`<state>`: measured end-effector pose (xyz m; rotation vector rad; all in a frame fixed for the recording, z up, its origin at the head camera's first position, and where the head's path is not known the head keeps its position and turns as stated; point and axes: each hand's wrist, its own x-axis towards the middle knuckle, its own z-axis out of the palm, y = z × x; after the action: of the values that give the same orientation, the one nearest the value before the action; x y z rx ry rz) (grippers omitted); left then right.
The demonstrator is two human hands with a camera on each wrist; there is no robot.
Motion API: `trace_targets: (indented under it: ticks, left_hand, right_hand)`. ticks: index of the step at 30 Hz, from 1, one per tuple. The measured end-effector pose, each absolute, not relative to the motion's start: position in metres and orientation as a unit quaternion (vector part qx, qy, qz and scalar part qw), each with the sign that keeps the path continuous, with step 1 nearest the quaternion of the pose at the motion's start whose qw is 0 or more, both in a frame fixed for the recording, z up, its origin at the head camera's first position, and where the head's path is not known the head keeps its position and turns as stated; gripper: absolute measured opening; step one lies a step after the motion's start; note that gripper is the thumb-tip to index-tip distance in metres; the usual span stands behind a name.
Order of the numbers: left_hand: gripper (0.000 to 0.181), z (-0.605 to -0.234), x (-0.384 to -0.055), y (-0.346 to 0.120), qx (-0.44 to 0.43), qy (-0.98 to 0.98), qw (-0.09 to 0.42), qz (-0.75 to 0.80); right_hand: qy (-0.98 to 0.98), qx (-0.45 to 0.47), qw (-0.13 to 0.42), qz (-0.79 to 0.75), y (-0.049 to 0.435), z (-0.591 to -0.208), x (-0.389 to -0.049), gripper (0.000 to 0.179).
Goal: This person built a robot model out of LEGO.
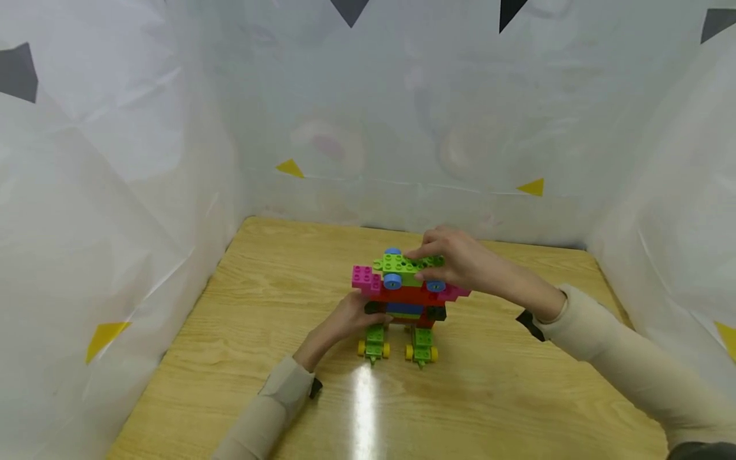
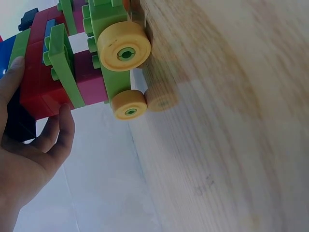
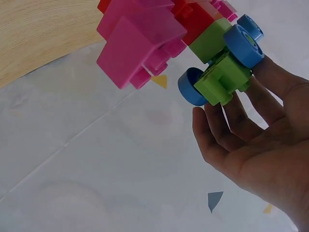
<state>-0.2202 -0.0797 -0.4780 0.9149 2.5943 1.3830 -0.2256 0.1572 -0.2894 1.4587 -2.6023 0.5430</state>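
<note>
A figure of toy building bricks stands on the table, its red body (image 1: 405, 294) in the middle. My left hand (image 1: 349, 314) grips the lower body from the left, thumb in front, with fingers (image 2: 66, 128) against the red bricks in the left wrist view. On top sits a green wheeled base (image 1: 402, 263) with blue wheels (image 1: 393, 281). My right hand (image 1: 457, 257) holds this base from the right, fingers and thumb on opposite sides. Pink bricks (image 1: 363, 276) jut out at both sides. Below, two green wheeled bases (image 1: 375, 342) with yellow wheels (image 2: 124, 47) rest on the wood.
The wooden table (image 1: 259, 306) carries the figure near its middle. Whitish sheeting (image 1: 402, 128) rises behind the table and along both sides, marked with yellow triangles (image 1: 290, 168) and dark ones (image 1: 349, 9). A bright reflection lies on the wood in front of the figure.
</note>
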Motion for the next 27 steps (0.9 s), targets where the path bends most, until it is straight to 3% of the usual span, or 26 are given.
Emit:
trace_targets:
  ticks: [27]
  left_hand:
    - [0.061, -0.4786, -0.2188, -0.078, 0.307, 0.842, 0.031, 0.442]
  right_hand:
    - [-0.886, 0.429, 0.021, 0.176, 0.1531, -0.2878, -0.2184, 0.041]
